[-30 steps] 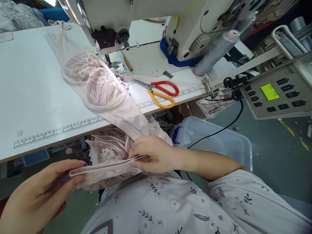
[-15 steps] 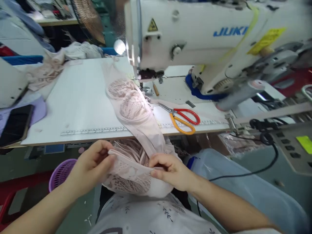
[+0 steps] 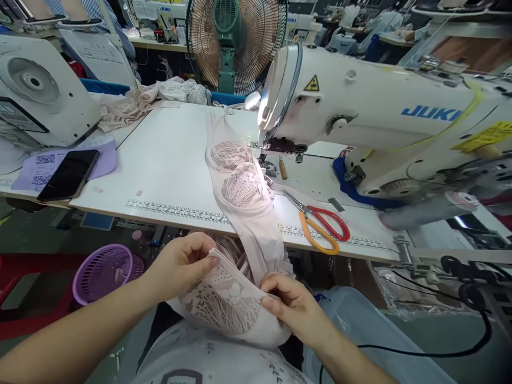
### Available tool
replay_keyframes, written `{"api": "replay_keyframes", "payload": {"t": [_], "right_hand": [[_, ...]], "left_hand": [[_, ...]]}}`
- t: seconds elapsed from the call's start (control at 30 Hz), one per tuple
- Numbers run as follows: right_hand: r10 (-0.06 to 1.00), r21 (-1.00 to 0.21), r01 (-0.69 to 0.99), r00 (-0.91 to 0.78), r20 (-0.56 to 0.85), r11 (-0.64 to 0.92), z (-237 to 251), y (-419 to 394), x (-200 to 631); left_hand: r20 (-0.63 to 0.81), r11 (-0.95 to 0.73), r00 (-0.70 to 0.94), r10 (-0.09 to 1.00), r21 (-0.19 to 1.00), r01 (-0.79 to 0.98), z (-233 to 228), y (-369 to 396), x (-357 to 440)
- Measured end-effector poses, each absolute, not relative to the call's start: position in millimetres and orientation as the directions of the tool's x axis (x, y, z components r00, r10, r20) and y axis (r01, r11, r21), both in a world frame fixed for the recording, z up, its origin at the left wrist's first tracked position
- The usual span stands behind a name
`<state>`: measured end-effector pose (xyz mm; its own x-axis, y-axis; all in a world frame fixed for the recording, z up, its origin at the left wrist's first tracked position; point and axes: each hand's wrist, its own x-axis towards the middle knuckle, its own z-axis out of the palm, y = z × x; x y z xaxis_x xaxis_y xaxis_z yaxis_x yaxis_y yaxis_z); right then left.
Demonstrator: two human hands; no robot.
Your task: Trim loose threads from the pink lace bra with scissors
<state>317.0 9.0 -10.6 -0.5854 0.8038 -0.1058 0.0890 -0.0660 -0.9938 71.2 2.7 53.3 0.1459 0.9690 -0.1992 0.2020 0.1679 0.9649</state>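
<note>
While both hands work at my lap below the table (image 3: 168, 165) edge, left hand (image 3: 182, 261) pinches the top edge of the pink lace bra cup (image 3: 224, 304), thumb against fingers; right hand (image 3: 294, 304) pinches its right edge. More joined bra pieces (image 3: 240, 181) trail up to the sewing machine (image 3: 380, 122). Scissors (image 3: 320, 226) lie just beside them; purple basket (image 3: 104, 269) sits lower left.

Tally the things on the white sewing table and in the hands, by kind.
Pink lace bra pieces: 2, one on the white sewing table at, one held by the left hand and right hand at
Red-and-orange-handled scissors: 1
Black smartphone: 1
White Juki sewing machine: 1
Total: 5
</note>
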Motion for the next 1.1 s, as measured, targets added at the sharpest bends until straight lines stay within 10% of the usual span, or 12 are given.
{"api": "replay_keyframes", "payload": {"t": [0.23,0.47,0.67,1.1], "right_hand": [[0.821,-0.953,0.161,-0.556,0.129,0.258,4,10,308],[0.741,-0.798,0.138,-0.487,0.461,0.587,6,10,299],[0.726,-0.757,0.165,-0.465,0.506,0.632,1,9,296],[0.792,-0.888,0.087,-0.496,0.355,0.452,1,10,305]], "left_hand": [[-0.147,0.151,0.045,0.988,0.982,-0.115,41,-10,72],[-0.124,0.109,-0.284,0.951,0.992,-0.070,31,-14,73],[-0.014,0.019,-0.308,0.951,1.000,0.012,31,-12,73],[-0.232,0.242,-0.146,0.962,0.969,0.054,41,-3,60]]}}
